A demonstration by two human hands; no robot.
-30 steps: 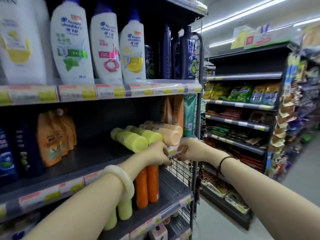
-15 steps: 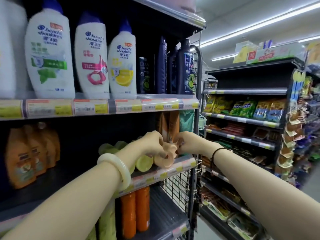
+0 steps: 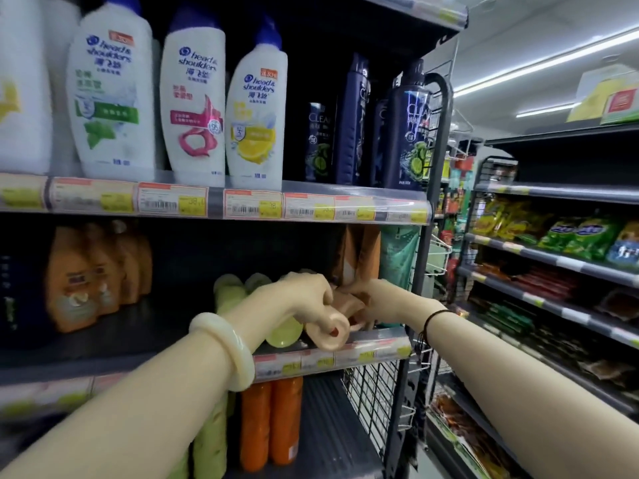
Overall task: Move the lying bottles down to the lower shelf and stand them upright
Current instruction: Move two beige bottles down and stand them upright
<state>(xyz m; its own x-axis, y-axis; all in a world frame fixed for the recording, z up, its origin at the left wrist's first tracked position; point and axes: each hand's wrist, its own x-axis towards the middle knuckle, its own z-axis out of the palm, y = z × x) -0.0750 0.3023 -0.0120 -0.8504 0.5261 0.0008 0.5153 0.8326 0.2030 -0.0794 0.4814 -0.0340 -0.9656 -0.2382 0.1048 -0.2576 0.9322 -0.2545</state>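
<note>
Both hands, the left hand and right hand, wrap around a peach bottle lying on the middle shelf, near lying green bottles, while some bottles already stand below.

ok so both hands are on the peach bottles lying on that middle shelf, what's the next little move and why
Probably lift the front peach bottle clear of the shelf edge. The left hand is closed around it, its cap end already juts over the price strip, and the right hand is on the peach bottle behind. The lower shelf shows bare space right of the upright orange bottles.
</note>
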